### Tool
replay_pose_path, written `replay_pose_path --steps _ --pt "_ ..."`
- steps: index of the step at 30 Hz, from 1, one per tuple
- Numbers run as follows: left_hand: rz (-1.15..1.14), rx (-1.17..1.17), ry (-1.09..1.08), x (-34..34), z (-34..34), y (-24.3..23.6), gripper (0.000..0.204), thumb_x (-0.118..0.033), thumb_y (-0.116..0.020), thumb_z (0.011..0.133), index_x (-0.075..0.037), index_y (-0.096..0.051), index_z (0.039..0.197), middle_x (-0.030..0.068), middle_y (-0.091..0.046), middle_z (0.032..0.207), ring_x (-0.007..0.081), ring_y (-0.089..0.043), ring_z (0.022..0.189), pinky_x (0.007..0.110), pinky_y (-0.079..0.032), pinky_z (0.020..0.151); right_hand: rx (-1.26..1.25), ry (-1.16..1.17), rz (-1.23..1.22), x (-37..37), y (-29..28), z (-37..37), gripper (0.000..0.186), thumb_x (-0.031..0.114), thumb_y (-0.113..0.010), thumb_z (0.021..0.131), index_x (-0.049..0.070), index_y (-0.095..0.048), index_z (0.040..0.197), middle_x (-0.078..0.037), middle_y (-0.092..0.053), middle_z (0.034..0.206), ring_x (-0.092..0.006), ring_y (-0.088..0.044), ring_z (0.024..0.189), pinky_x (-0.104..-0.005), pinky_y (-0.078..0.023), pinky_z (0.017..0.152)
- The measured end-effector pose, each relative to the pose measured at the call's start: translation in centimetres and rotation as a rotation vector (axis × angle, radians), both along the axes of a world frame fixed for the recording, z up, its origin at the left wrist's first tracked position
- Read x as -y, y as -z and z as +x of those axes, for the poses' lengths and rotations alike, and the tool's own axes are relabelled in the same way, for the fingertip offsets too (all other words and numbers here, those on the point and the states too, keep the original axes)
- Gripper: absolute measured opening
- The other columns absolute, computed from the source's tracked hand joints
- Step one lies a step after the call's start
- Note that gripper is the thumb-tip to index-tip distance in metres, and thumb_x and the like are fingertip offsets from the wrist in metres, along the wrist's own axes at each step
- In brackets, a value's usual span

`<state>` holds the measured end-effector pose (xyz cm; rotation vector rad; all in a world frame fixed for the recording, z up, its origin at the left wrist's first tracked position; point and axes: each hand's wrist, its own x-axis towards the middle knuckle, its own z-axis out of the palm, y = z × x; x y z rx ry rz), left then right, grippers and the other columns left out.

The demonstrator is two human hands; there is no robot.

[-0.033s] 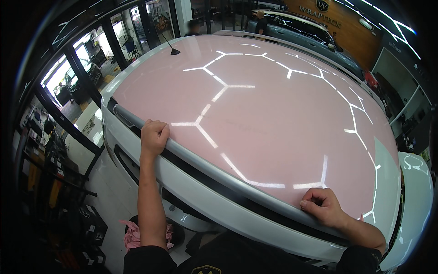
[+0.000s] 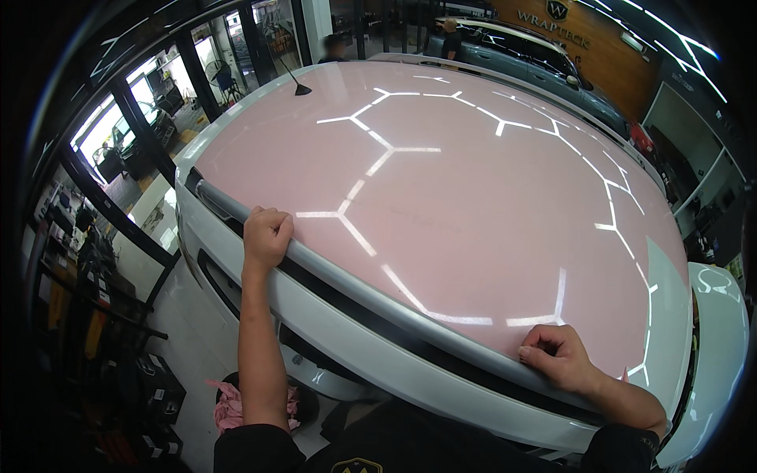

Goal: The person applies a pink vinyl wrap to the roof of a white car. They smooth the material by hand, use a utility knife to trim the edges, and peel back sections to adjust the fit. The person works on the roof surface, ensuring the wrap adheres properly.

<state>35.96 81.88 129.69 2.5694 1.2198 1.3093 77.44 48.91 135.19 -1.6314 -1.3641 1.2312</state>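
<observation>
Lengthwise, silver rail (image 2: 371, 287) slants down rightward; left hand (image 2: 266, 236) fisted, right hand's (image 2: 564, 356) fingers curled.

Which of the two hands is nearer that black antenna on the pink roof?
The left hand, curled at the silver roof rail. The right hand is farther along the rail, well away from the antenna.

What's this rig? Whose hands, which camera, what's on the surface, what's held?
No robot: these are a person's bare hands, viewed from a head-worn fisheye camera looking down, so straight edges curve. The glossy pink surface is a white-sided car's roof; branching white lines on it look like reflections. A short black rod antenna stands at its far left. The left hand is closed over the long silver roof rail. The right hand curls beside it, farther right; I can't tell whether it holds anything.
</observation>
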Motion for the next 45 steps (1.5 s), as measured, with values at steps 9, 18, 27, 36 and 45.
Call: replay_pose_path --steps 9,18,27,36,45 --pt "0.004 0.006 -0.007 -0.02 -0.18 0.15 0.028 -0.019 -0.058 0.084 -0.002 -0.057 0.062 0.0133 -0.053 0.06 0.0327 -0.047 0.058 0.041 -0.038 0.065 0.009 0.003 -0.004 0.02 0.03 -0.01 0.016 0.019 -0.071 0.096 0.003 -0.07 0.091 0.005 -0.059 0.069 -0.002 -0.047 0.063 -0.0222 -0.037 0.056" --pt "0.011 0.001 -0.011 0.05 -0.16 0.1 0.029 -0.019 -0.058 0.084 -0.002 -0.056 0.062 0.0132 -0.051 0.058 0.0329 -0.046 0.057 0.041 -0.038 0.065 0.012 0.007 -0.023 0.05 -0.48 -0.26 0.016 0.019 -0.07 0.096 0.004 -0.07 0.091 0.006 -0.058 0.069 -0.0016 -0.047 0.063 -0.0222 -0.037 0.056" --pt "0.018 0.018 -0.002 -0.15 -0.23 0.18 0.028 -0.019 -0.059 0.084 -0.002 -0.057 0.062 0.0126 -0.051 0.058 0.0324 -0.047 0.057 0.041 -0.038 0.065 -0.008 0.011 -0.011 -0.01 -0.06 -0.16 0.017 0.02 -0.071 0.096 0.003 -0.07 0.091 0.006 -0.058 0.069 -0.0013 -0.046 0.063 -0.0218 -0.036 0.056" --pt "0.013 0.015 -0.013 -0.15 -0.39 0.39 0.029 -0.019 -0.059 0.083 -0.002 -0.056 0.061 0.0129 -0.05 0.058 0.032 -0.047 0.057 0.041 -0.038 0.065 -0.003 0.012 -0.025 0.05 0.0 -0.27 0.018 0.02 -0.07 0.096 0.003 -0.07 0.092 0.006 -0.058 0.069 -0.0014 -0.047 0.063 -0.0218 -0.036 0.057" --pt "0.026 0.028 0.0 -0.23 -0.35 0.61 0.029 -0.018 -0.059 0.083 -0.002 -0.055 0.06 0.0127 -0.05 0.057 0.0324 -0.046 0.056 0.041 -0.037 0.064 0.019 0.004 -0.021 0.01 -0.16 -0.43 0.018 0.02 -0.07 0.096 0.003 -0.07 0.091 0.005 -0.06 0.071 -0.0017 -0.048 0.064 -0.0219 -0.037 0.057"
